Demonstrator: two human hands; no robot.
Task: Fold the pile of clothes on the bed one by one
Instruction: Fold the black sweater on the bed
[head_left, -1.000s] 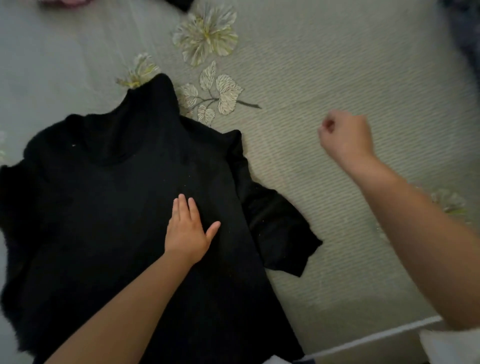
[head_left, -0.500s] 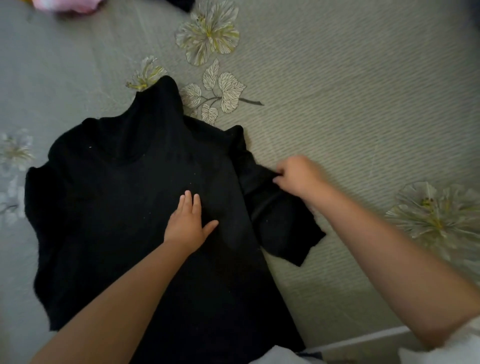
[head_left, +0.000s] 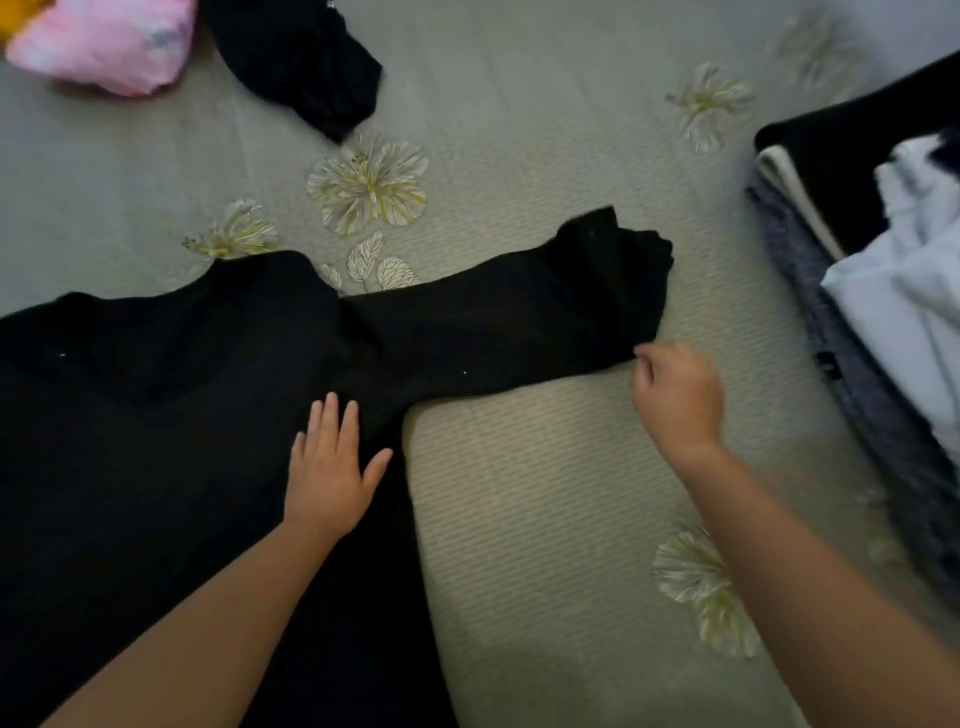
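On bed (head_left: 545, 493), near its left side: black top (head_left: 156, 467), spread flat, neck toward the far edge, body running off the near edge of view. Right sleeve (head_left: 509, 322) drawn straight out across the bed toward the right side, cuff (head_left: 618, 260) bunched at its end.

Left hand (head_left: 327, 478): fingers straight and together, thumb spread, palm pressed flat on the top's body just beside the armpit seam; judged an anchor, keeping the body from sliding while the sleeve is pulled taut.

Right hand (head_left: 675, 395): fingers curled, fingertips (head_left: 641, 358) at the sleeve's near edge just short of the cuff; pinching the cloth or merely touching it cannot be told. Placement judged to serve straightening the sleeve before folding it back over the body.

Sleeve lying beyond and to the left of the right fingertips; top's body lying under the left palm.

Step in hand, as judged: flattening, no fold yet made.

Far left corner: pink garment (head_left: 104, 47); beside it a second black garment (head_left: 301, 57), both unfolded. Right edge: stack (head_left: 857, 260) of dark and white clothes, well apart from the sleeve.
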